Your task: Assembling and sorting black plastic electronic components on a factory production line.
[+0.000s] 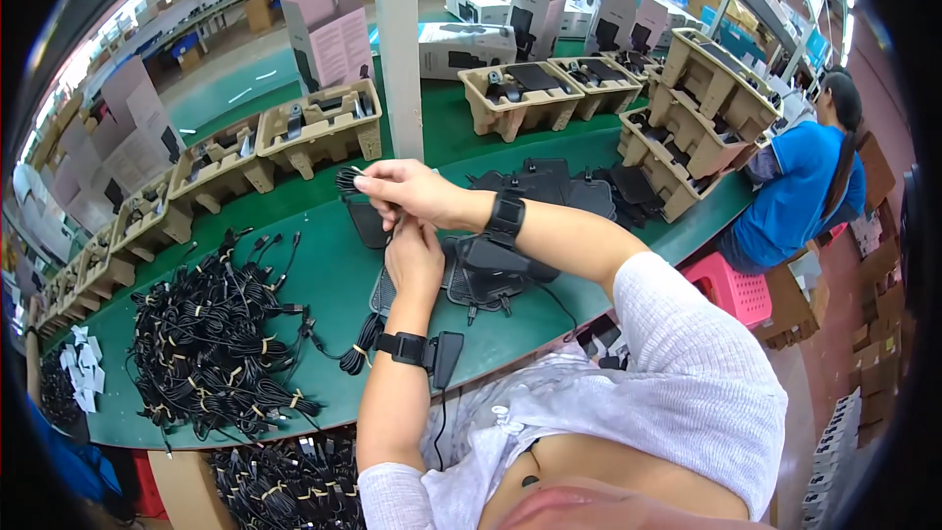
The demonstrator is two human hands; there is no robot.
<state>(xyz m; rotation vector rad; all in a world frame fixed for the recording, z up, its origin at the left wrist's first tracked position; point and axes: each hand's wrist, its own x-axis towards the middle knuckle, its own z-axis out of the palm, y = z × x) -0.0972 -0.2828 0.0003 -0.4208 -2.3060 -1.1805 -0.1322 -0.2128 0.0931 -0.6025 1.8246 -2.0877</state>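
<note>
My right hand (410, 191) is closed on a coiled black cable bundle (347, 180), which sticks out past the fingertips above the green table. Just below it, my left hand (414, 257) is raised with its fingers pinched against the underside of the right hand; what they hold, if anything, is hidden. Under and beside my hands lie flat black pads (476, 285), partly covered by my wrists. Another tied cable bundle (357, 353) rests next to my left forearm. To the left spreads a large heap of black cables (211, 344) tied with pale bands.
Moulded cardboard trays (319, 128) with black parts line the table's (324, 216) far side. More trays (677, 162) are stacked at right. A white post (400, 59) rises behind my hands. A person in blue (810, 177) sits at right near a pink stool (731, 290).
</note>
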